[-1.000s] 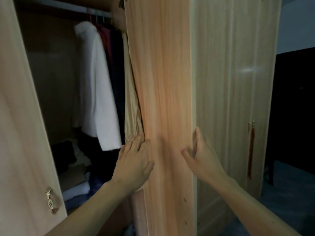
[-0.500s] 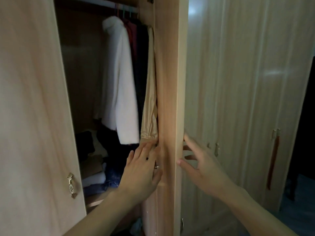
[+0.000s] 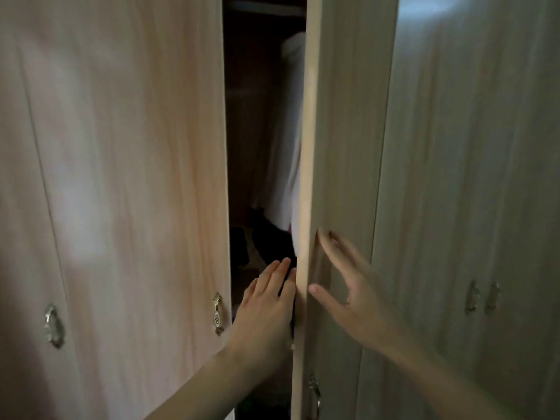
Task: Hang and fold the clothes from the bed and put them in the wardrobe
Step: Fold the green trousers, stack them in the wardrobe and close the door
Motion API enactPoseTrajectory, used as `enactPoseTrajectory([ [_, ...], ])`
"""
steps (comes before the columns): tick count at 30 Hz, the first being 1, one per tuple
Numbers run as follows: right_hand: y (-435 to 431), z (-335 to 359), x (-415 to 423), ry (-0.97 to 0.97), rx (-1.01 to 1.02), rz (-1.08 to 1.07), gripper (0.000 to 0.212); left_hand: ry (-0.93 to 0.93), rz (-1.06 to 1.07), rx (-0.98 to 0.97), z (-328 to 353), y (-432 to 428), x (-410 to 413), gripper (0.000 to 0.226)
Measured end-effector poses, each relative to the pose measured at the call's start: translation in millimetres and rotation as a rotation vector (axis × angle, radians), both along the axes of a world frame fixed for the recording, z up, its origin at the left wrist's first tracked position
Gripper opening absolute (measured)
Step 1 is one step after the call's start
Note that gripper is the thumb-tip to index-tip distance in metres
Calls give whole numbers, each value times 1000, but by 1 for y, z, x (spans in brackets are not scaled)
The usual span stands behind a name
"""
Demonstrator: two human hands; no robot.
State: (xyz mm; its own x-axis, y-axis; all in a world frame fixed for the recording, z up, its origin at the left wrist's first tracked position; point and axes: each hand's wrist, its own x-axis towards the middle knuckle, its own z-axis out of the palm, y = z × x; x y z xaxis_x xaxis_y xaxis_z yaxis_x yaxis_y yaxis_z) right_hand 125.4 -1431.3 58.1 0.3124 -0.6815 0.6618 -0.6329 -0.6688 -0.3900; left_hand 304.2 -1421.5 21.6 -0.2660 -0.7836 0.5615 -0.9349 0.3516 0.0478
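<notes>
Head view: right hand (image 3: 342, 286), spread flat, presses the right wardrobe door (image 3: 342, 147); left hand (image 3: 266, 307), flat too, lies just inside its edge, so pull it clear before shutting.

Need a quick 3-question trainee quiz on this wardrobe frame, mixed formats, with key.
1. True or false: the right hand grips a door handle.
2. What hangs inside the wardrobe? A) white hanging garment B) mirror C) umbrella
3. Fill in: the left hand reaches into the ___ between the left door and the ajar door.
Key: 1 false, its fingers lie spread flat on the ajar door. 2 A. 3 gap.
</notes>
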Motion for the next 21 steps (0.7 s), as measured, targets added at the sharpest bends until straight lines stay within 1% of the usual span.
enactPoseTrajectory([
  [5,-32,2,38,0,50,7,95,52,84,4,-3,-21,35,72],
  [10,-68,6,69,-26,52,-52,117,50,96,36,0,-38,61,71],
  [14,-93,14,84,-55,32,-102,129,61,98,37,4,-54,76,73],
  [17,-108,14,94,-48,-13,-144,133,61,119,43,4,-65,88,76],
  [21,-127,14,109,46,-79,-275,132,46,149,55,3,-83,107,83],
])
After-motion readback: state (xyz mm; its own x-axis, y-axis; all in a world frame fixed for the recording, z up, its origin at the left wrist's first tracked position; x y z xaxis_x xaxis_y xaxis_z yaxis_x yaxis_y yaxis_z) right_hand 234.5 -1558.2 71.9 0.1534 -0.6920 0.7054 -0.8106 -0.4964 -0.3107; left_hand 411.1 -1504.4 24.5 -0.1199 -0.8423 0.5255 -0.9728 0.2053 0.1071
